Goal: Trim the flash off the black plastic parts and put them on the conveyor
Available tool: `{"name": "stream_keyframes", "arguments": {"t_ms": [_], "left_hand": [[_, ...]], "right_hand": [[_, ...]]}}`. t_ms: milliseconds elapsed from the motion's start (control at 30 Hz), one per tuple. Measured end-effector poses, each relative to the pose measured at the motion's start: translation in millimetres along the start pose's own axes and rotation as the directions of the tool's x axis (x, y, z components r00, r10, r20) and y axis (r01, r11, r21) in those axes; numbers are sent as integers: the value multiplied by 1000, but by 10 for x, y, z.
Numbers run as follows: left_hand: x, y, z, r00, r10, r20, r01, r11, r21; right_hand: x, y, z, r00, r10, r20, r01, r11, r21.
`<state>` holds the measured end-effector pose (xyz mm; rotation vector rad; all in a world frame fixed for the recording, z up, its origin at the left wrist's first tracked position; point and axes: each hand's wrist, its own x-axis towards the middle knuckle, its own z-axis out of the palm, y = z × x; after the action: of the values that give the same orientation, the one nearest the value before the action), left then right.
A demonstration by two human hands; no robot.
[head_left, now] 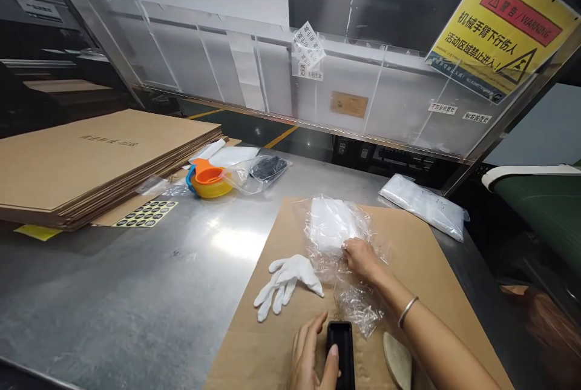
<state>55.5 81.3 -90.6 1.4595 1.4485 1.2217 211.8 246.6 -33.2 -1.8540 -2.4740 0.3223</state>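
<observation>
My right hand (361,257) is closed, its fingertips pinching the near edge of a clear plastic bag in a stack of clear bags (333,220). Crinkled clear film (361,308) lies below that wrist. At the bottom, my left hand (308,356) has its fingers apart, with the thumb lying over a black rectangular tray (340,335). A white glove (288,281) rests to the left of the bags. Beside my right forearm sits a beige oval piece (398,360), partly hidden by the arm. All of this lies on a brown cardboard sheet (408,244).
A pile of flat cardboard (104,160) stands at left, with a sticker sheet (145,213) beside it. Orange and yellow tape rolls (211,181) and a bagged black item (267,167) are farther back. A packet of plastic bags (424,205) lies right. A transparent guard (272,75) spans the back.
</observation>
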Motion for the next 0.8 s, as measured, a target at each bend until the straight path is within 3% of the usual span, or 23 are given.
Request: {"name": "stream_keyframes", "arguments": {"t_ms": [133, 200, 267, 367, 500, 633, 800], "left_hand": [[167, 212, -38, 994, 7, 106, -4, 1000, -24], [316, 324, -39, 973, 133, 187, -140, 990, 28], [505, 416, -5, 918, 281, 281, -320, 942, 100], [796, 489, 107, 883, 360, 302, -423, 889, 176], [998, 521, 221, 908, 350, 231, -388, 910, 149], [963, 596, 195, 945, 285, 161, -298, 953, 60], [952, 669, 210, 970, 135, 202, -123, 990, -72]], "right_hand": [[15, 66, -6, 1000, 19, -13, -18, 997, 81], [26, 98, -1, 1000, 12, -11, -10, 989, 148], [27, 133, -7, 1000, -7, 2, 7, 973, 232], [-16, 197, -52, 999, -48, 24, 36, 928, 372], [-155, 286, -154, 997, -70, 23, 47, 843, 535], [-340, 298, -236, 999, -47, -20, 48, 751, 658], [-594, 87, -260, 992, -6, -123, 96, 667, 739]]}}
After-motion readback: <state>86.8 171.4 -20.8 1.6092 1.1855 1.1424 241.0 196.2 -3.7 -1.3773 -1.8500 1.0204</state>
